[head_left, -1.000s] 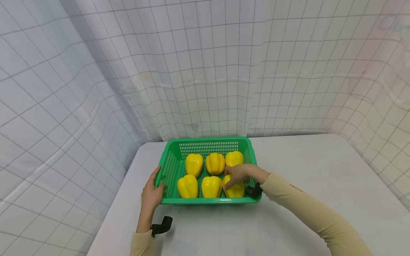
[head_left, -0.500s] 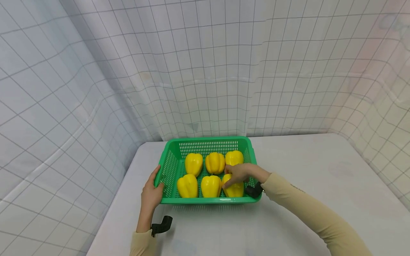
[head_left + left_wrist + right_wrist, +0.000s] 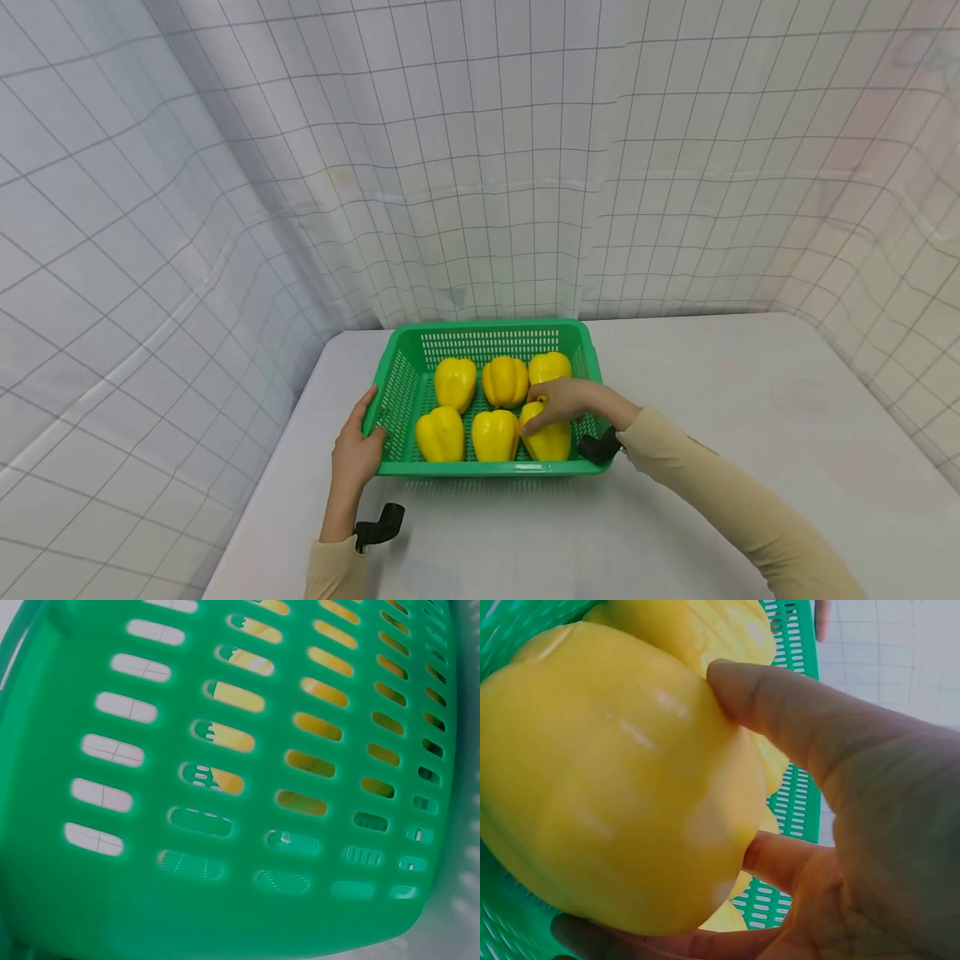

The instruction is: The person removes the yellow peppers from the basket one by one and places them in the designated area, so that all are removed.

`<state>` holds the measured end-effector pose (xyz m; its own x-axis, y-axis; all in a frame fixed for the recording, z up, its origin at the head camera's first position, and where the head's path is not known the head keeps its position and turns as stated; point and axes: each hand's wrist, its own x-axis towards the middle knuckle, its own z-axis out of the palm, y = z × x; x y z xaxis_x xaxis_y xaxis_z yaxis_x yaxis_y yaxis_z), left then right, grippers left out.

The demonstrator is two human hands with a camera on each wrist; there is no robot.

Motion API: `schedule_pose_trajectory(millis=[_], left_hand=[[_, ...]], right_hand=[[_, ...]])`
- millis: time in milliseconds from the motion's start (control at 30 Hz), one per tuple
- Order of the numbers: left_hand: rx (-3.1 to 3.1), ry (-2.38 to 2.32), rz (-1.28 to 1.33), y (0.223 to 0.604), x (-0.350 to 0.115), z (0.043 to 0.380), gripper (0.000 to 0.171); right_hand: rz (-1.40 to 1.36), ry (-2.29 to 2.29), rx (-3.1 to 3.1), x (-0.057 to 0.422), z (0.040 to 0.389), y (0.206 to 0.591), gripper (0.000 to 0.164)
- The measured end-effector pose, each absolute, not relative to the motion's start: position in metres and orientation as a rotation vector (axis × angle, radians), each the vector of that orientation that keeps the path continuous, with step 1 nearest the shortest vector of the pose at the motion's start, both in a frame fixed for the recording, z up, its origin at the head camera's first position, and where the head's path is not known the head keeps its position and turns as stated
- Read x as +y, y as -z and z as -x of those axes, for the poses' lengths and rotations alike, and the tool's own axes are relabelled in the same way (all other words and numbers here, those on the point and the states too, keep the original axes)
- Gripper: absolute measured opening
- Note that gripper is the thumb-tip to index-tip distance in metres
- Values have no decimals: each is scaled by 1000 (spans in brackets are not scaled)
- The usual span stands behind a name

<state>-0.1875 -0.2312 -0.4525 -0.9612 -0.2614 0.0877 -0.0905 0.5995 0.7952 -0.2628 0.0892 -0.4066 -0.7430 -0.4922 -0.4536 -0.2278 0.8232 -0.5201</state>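
My right hand [image 3: 558, 402] grips the near right yellow bell pepper [image 3: 550, 440] inside a green perforated basket [image 3: 495, 470]. In the right wrist view, the thumb of that hand [image 3: 877, 795] presses one side of the bell pepper [image 3: 622, 772], and fingers curl round the other side. Part of the pepper is covered by the hand in the head view. At the basket's left rim, my left hand [image 3: 356, 452] holds on, thumb over the edge and fingers along the outside. The left wrist view shows only the basket's slotted wall [image 3: 112, 900], with yellow peppers behind it.
Several other yellow bell peppers [image 3: 495, 435] lie in two rows in the basket. It stands on a white table [image 3: 705, 375], close to a grid-patterned white curtain [image 3: 480, 208] at the back. Black camera mounts [image 3: 381, 527] sit on both wrists.
The near right bell pepper has turned slightly in my right hand, and its stem now shows. The right hand has shifted a little. My left hand stays on the rim.
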Motion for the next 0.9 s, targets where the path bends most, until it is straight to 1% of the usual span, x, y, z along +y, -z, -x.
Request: schedule_pose_trajectory(millis=[333,533,900], left_hand=[[-2630,1299,-296,452,-230,188,62],[-2613,1292,-292,451,-229,187,61],[-2628,1297,-301,452,-230,187,62]], right_hand=[[545,598,2475,94,260,403,72],[570,605,2505,99,259,400,76],[613,670,2540,103,253,398,77]])
